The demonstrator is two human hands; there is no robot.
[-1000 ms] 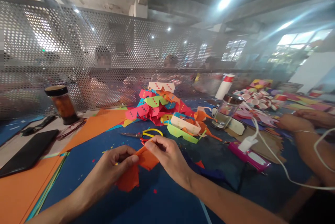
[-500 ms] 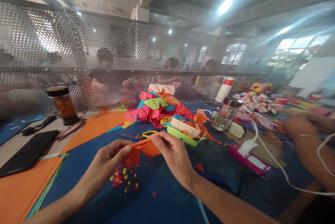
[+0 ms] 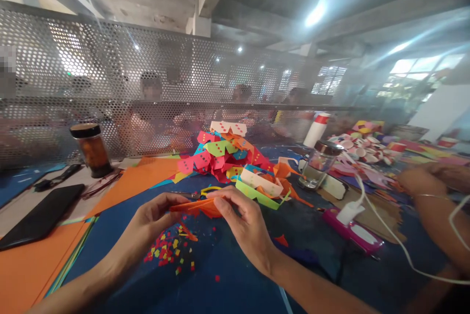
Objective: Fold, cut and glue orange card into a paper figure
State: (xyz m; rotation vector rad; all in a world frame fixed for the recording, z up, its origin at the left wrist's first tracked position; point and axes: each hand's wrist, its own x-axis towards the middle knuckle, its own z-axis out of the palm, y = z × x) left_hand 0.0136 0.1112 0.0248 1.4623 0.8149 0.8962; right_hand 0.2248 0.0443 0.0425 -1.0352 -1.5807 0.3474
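Between my two hands is a folded piece of orange paper (image 3: 201, 208), held above the blue tabletop. My left hand (image 3: 156, 218) pinches its left end between thumb and fingers. At the right end my right hand (image 3: 240, 218) grips it, thumb on the near side. Small red and yellow paper squares (image 3: 171, 248) lie scattered below. Yellow-handled scissors (image 3: 211, 190) rest just behind the paper, partly hidden by it. Farther back rises a heap of colored paper cut-outs (image 3: 223, 150) with small dots, and a white and a green strip (image 3: 257, 191) lie at its front.
Orange sheets (image 3: 33, 265), a black phone (image 3: 44, 213) and a jar of dark liquid (image 3: 91, 150) are on the left. To the right are a glass jar (image 3: 317, 167), a magenta power strip (image 3: 352, 231) with a white cable, and another person's arm (image 3: 435, 206). A perforated metal screen (image 3: 176, 74) stands behind.
The orange paper has flattened and its left flap no longer hangs down. My left thumb and fingers have shifted on its edge. More paper squares are visible below, and the view has tilted slightly.
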